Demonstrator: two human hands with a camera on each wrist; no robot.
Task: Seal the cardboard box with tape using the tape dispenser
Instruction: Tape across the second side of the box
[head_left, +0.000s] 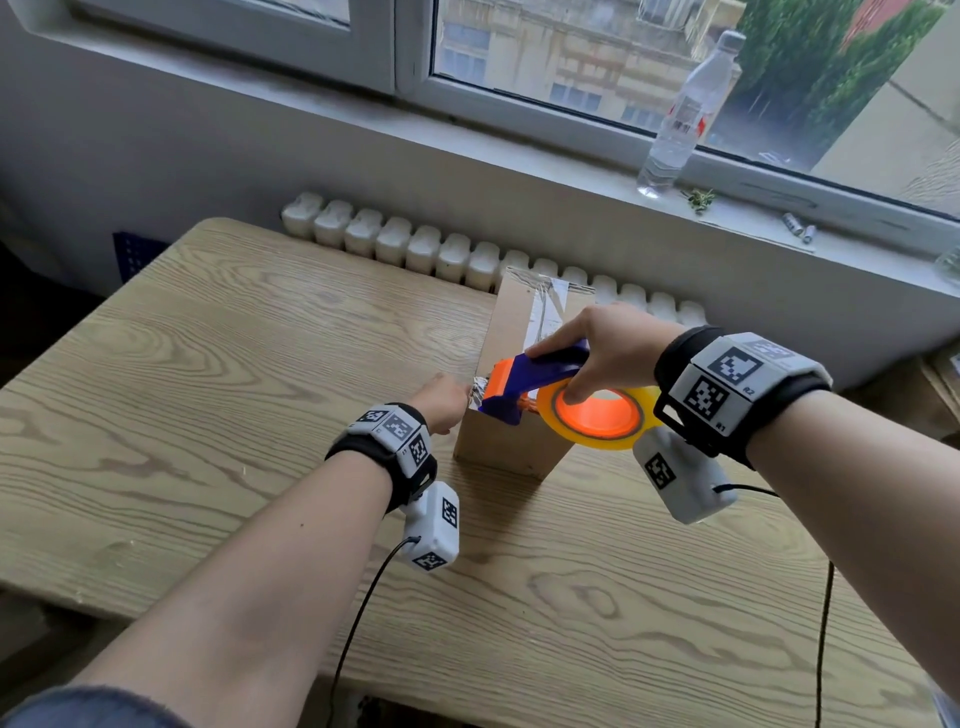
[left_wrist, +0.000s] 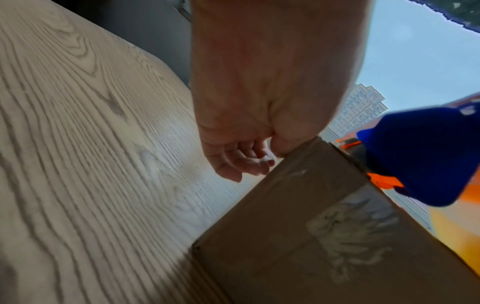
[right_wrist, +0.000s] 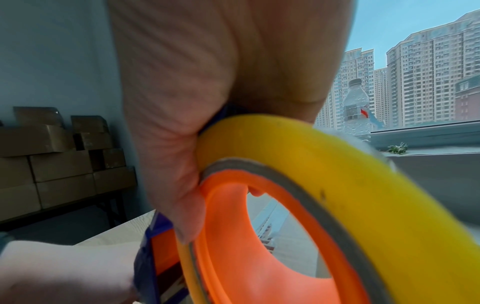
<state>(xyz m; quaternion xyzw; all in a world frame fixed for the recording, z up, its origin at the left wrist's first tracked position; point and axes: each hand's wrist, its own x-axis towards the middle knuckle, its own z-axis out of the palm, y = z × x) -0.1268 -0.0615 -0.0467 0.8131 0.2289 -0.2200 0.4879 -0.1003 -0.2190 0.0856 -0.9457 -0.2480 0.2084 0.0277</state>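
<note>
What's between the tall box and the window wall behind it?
A white radiator runs between the cardboard box and the wall under the window sill; the head view shows it, just past the wooden table's far edge.

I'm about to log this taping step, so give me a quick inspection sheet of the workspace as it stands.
Surface: wooden table, bare around the job.
Job's things: cardboard box upright, tape strip along its top; tape dispenser at its near top edge.
Clutter: nothing seen on the table.
Grippers: right hand grips the dispenser; left hand steadies the box's near corner.
Cables: wrist-camera cable hangs off the near edge.
Surroundings: water bottle on windowsill, radiator behind.
</note>
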